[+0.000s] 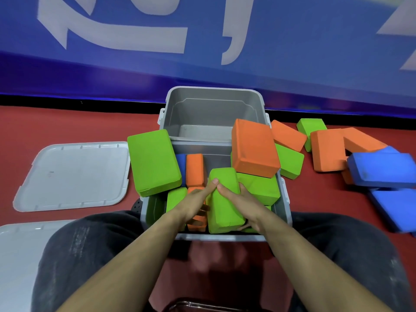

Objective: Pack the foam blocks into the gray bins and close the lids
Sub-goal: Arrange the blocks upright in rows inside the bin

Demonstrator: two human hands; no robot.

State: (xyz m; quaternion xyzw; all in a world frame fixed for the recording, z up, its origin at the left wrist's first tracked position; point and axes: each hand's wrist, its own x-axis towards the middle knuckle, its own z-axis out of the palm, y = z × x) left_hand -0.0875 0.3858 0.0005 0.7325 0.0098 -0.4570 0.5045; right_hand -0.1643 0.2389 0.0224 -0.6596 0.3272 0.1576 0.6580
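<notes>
Gray lid (72,176) flat on red floor (315,199) at left. Large green block (154,162) tilted over left rim of near bin (225,238). Centre: green block (224,201), long axis near-to-far, clasped between left hand (195,203) and right hand (243,204), fingers curled closed on its sides, both equally near. Beyond, far bin (213,109) empty. Orange block (254,148) propped on right rim. Loose blocks (360,158) scattered at right, below blue wall (292,64).

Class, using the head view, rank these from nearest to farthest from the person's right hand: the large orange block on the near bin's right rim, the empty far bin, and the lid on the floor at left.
From the right hand:
1. Large orange block, just beyond, right rim.
2. Empty far bin, straight ahead.
3. Lid, far left on the floor.
</notes>
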